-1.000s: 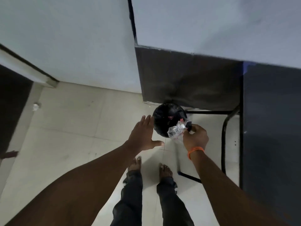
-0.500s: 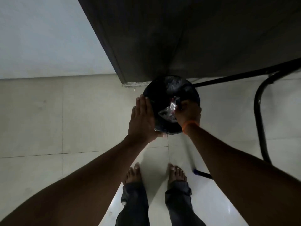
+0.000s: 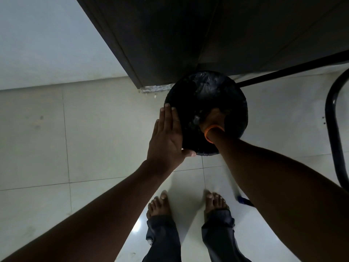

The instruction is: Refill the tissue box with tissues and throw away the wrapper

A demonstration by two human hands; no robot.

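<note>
Fingers (image 3: 168,118) of the left hand (image 3: 166,140) lie pressed together, steadying the bin (image 3: 205,91); right hand (image 3: 212,119) reaches inside — its grip hidden — wrapper (image 3: 196,118) could cling, light plastic.

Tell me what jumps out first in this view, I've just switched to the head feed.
A round black-lined bin sits on the pale tiled floor against a dark cabinet. The right hand, an orange band at its wrist, is pushed down inside the bin; a bit of shiny wrapper shows beside it. The left hand lies flat against the bin's left rim, and bare feet stand below.
</note>
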